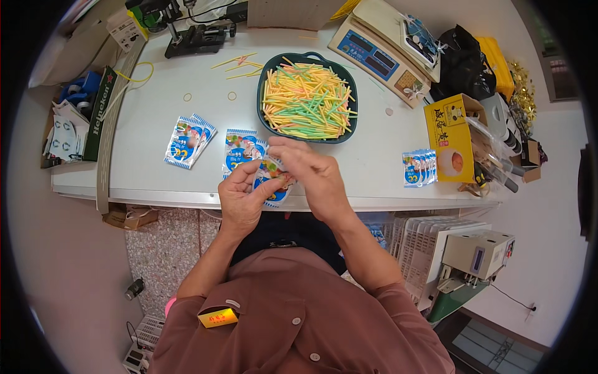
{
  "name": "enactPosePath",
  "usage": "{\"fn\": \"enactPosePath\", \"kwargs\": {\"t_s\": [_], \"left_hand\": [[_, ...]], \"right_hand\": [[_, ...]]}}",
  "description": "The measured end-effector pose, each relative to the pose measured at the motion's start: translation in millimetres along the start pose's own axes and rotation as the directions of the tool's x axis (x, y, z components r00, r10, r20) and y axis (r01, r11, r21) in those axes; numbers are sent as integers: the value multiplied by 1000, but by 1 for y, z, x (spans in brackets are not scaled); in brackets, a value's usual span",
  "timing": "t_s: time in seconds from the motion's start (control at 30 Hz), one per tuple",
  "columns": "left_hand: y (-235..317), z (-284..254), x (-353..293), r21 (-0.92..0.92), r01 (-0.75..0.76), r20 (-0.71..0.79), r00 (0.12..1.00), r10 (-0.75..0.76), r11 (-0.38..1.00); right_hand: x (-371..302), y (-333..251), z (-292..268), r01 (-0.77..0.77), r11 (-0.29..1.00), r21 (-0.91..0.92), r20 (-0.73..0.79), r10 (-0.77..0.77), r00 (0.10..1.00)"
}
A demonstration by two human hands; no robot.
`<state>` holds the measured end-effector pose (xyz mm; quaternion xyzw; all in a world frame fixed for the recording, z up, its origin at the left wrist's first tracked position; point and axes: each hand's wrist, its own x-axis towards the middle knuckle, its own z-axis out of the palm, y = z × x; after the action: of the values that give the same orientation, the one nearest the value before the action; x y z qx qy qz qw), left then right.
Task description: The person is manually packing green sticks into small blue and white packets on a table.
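A small blue-and-white printed packet (281, 192) is held upright in front of me, near the table's front edge. My left hand (242, 198) pinches it between thumb and fingers from the left. My right hand (319, 182) is closed at its upper right side, its fingers bent over the packet's top; the fingertips are partly hidden. Just behind my left hand lie several similar packets (238, 144), overlapping. Another small pile of packets (185, 142) lies farther left. Beyond my hands stands a dark green basket (261, 115) heaped with thin yellow, green and pink sticks (306, 100).
A row of overlapping packets (418, 168) lies at the right, beside a yellow carton (445, 138) of tools. A weighing scale (374, 53) stands at the back right. Loose sticks (244, 65) and two rubber bands (232, 96) lie left of the basket. A black metal stand (194, 42) is behind.
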<state>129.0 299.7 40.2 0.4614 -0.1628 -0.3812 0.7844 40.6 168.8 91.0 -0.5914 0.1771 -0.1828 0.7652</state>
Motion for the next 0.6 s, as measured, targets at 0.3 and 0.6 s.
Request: {"fn": "enactPosePath", "kwargs": {"t_s": [0.3, 0.6], "left_hand": [[3, -1, 0, -12, -154, 2, 988, 154, 988], [-9, 12, 8, 613, -230, 191, 971, 141, 756]], "right_hand": [[-14, -2, -21, 206, 916, -344, -4, -221, 975], [-45, 20, -51, 242, 743, -624, -66, -359, 931]]}}
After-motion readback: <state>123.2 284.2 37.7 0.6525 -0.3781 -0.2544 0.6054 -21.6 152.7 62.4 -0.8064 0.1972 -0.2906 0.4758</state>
